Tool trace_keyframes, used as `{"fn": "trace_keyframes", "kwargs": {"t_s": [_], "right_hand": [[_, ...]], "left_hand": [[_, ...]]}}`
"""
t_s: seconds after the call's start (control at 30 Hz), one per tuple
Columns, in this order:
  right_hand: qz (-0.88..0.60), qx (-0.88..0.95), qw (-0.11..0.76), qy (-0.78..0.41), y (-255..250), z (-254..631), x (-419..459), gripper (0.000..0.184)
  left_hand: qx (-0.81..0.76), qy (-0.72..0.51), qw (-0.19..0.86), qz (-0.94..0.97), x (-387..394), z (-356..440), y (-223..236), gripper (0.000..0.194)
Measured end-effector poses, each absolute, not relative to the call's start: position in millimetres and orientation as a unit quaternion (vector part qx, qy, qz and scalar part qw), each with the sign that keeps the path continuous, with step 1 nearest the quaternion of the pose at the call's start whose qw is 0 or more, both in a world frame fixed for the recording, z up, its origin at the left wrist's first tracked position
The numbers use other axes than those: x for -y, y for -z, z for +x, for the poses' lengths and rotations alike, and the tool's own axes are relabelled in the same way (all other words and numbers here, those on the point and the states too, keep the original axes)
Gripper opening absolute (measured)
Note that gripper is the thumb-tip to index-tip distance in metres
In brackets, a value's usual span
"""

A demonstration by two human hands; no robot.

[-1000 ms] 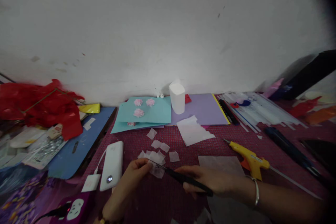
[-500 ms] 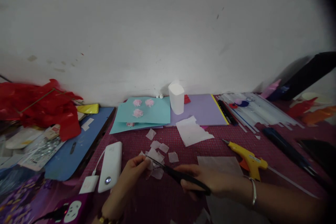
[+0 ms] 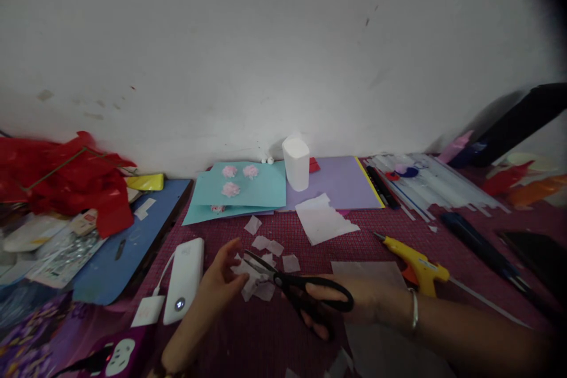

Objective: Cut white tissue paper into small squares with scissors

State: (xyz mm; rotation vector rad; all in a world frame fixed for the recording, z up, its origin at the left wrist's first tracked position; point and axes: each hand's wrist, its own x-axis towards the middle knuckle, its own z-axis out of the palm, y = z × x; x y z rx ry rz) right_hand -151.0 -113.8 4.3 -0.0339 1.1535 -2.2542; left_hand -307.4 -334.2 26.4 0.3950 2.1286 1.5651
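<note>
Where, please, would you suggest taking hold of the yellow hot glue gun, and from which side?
Probably by the handle of the hot glue gun, from the near side: the handle points toward the camera, while the nozzle faces left and away. The glue stick trails from the rear, so avoid that end too.

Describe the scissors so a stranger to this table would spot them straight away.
On the dark red checked cloth, find the heap of pale paper pieces. At its right, the right hand holds the scissors open. Their black finger loops set them apart from the yellow glue gun farther right.
</note>
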Motion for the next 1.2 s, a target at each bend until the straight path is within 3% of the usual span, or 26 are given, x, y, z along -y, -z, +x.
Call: {"fn": "trace_keyframes", "kwargs": {"t_s": [0.07,0.13,0.23,0.37,0.47,0.63,0.77,0.93,1.1,1.2], "right_hand": [[-0.031,-0.406,0.31,0.859,-6.8,-153.2,114.3,0.064],[-0.052,-0.394,0.309,0.864,-14.9,-155.4,112.8,0.065],[-0.074,-0.396,0.284,0.87,-34.6,-153.1,105.1,0.064],[-0.086,-0.446,0.213,0.865,-60.2,-129.2,87.9,0.058],[-0.079,-0.526,0.183,0.827,-69.2,-95.8,76.2,0.049],[-0.017,-0.612,0.183,0.769,-59.1,-35.7,69.2,0.046],[0.005,-0.622,0.144,0.769,-44.1,-8.3,70.1,0.049],[-0.002,-0.637,0.125,0.76,-42.3,0.1,72.3,0.043],[-0.009,-0.625,0.106,0.773,-34.1,-1.4,71.1,0.038],[-0.012,-0.612,0.101,0.784,-23.0,-2.5,69.1,0.04]], "left_hand": [[-0.738,-0.596,0.249,0.196,330.7,-311.8,-27.7,0.081],[-0.67,-0.635,0.309,0.228,326.0,-315.7,-30.5,0.085],[-0.655,-0.642,0.34,0.208,322.7,-314.0,-39.1,0.07],[-0.75,-0.542,0.324,0.196,331.2,-287.9,-47.8,0.028],[-0.785,-0.454,0.334,0.257,338.0,-252.8,-42.9,0.014],[-0.805,-0.326,0.338,0.364,325.9,-189.9,-25.1,0.013],[-0.804,-0.242,0.287,0.462,302.1,-161.9,-16.3,0.036],[-0.757,-0.224,0.313,0.528,279.7,-171.4,-10.1,0.015],[-0.793,-0.261,0.278,0.474,307.8,-193.2,-29.3,0.015],[-0.794,-0.236,0.317,0.462,338.9,-179.5,-42.1,0.018]]}}
